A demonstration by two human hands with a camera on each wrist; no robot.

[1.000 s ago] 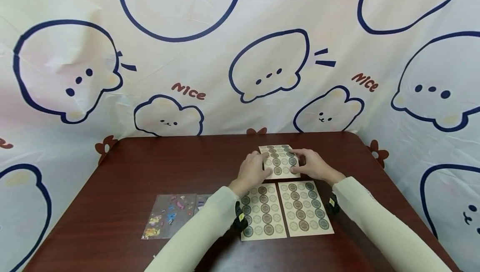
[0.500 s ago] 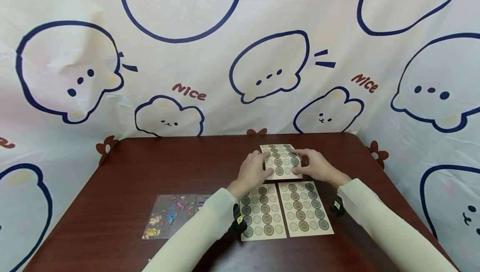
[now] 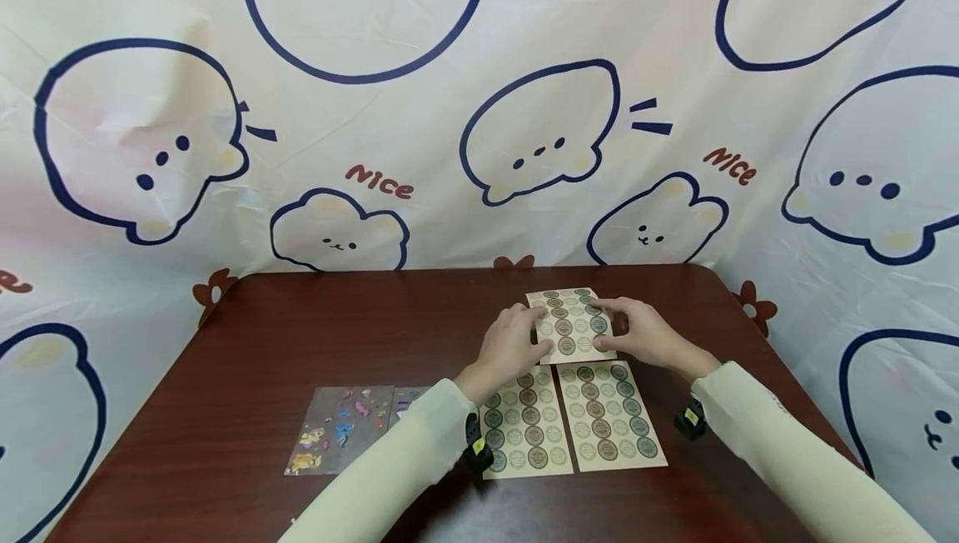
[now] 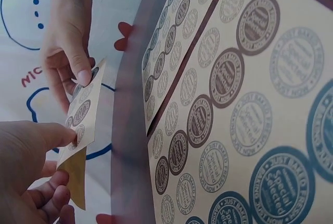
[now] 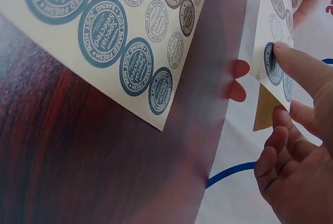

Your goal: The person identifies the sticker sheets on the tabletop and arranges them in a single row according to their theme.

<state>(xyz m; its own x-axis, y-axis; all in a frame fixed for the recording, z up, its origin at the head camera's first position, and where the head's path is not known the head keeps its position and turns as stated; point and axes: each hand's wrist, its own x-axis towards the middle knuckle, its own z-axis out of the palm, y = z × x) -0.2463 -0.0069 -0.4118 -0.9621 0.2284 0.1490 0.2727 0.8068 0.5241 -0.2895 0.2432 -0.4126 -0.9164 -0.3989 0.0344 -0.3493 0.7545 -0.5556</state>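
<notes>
My left hand (image 3: 513, 343) and right hand (image 3: 644, 335) hold a cream sticker sheet (image 3: 573, 328) with round printed labels by its two side edges. In the left wrist view, the left thumb lies on the printed face of the sheet (image 4: 82, 112) while the fingers curl behind it. The right wrist view shows the right hand (image 5: 307, 146) pinching the opposite edge. A yellowish-brown flap (image 5: 266, 108) shows behind the sheet. Two similar sheets lie flat side by side nearer me: a left sheet (image 3: 528, 422) and a right sheet (image 3: 608, 418), separated by a narrow gap.
On the dark red-brown wooden table (image 3: 225, 410), a clear sheet with colourful small stickers (image 3: 345, 430) lies to the left. Another clear sheet (image 3: 403, 400) beside it is partly hidden by my left sleeve. A cartoon-printed cloth (image 3: 434, 143) hangs behind the table.
The held sticker sheet has shifted slightly right and a little toward me, both hands moving with it. The sheets on the table stay in place.
</notes>
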